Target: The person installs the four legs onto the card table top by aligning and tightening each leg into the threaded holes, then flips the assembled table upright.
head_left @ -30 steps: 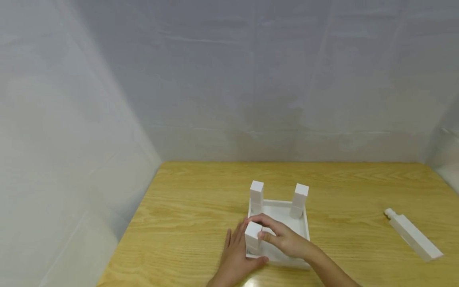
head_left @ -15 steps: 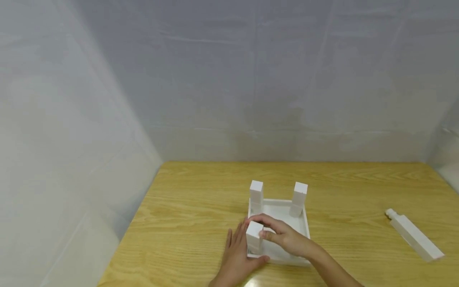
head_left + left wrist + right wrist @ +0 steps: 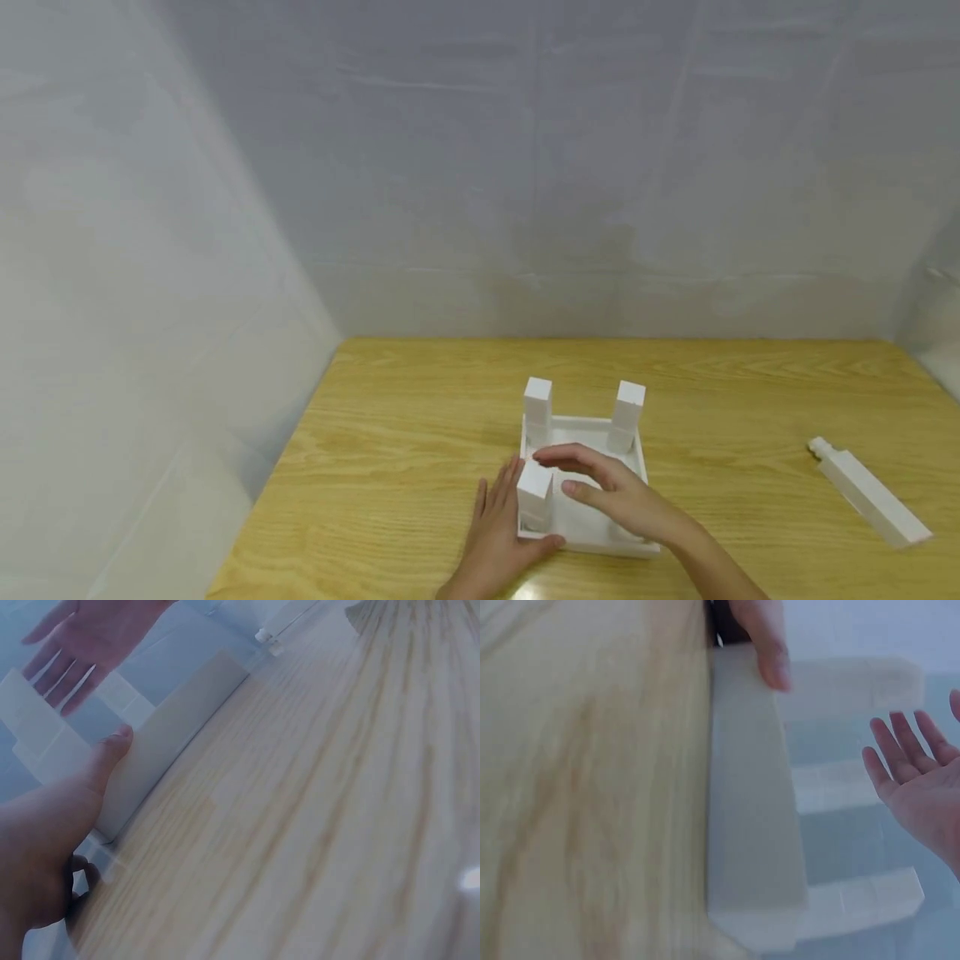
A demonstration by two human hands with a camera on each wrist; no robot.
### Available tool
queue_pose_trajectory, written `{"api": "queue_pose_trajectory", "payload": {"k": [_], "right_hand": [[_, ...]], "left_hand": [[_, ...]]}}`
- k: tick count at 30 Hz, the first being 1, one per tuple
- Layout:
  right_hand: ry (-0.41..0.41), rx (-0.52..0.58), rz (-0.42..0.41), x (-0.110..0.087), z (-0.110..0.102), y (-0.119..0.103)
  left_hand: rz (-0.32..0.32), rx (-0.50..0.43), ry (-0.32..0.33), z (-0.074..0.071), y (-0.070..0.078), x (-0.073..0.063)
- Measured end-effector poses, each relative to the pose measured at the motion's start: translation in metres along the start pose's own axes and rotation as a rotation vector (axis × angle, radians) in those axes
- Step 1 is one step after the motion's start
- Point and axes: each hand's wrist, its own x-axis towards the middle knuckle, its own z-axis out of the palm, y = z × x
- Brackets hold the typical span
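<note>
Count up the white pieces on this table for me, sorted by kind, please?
Shallow square tray: 1
Posts standing upright in its corners: 3
Loose post lying on its side, apart from the tray: 1
Total: 5 white pieces

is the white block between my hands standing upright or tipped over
Upright. In the head view, the white block stands at the near-left corner of the white tray, its square top facing up.
</note>
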Motion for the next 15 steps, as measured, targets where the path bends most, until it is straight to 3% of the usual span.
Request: {"api": "queue_pose_trajectory", "payload": {"k": [4, 15], "right_hand": [[0.099, -0.032, 0.039, -0.021, -0.024, -0.008], [0.555, -0.260, 0.194, -0.115, -0.106, -0.028]], "left_hand": [[-0.028, -0.006, -0.024, 0.002, 0.000, 0.000], [-0.043, 0.002, -0.039, 0.003, -0.003, 0.000]]}}
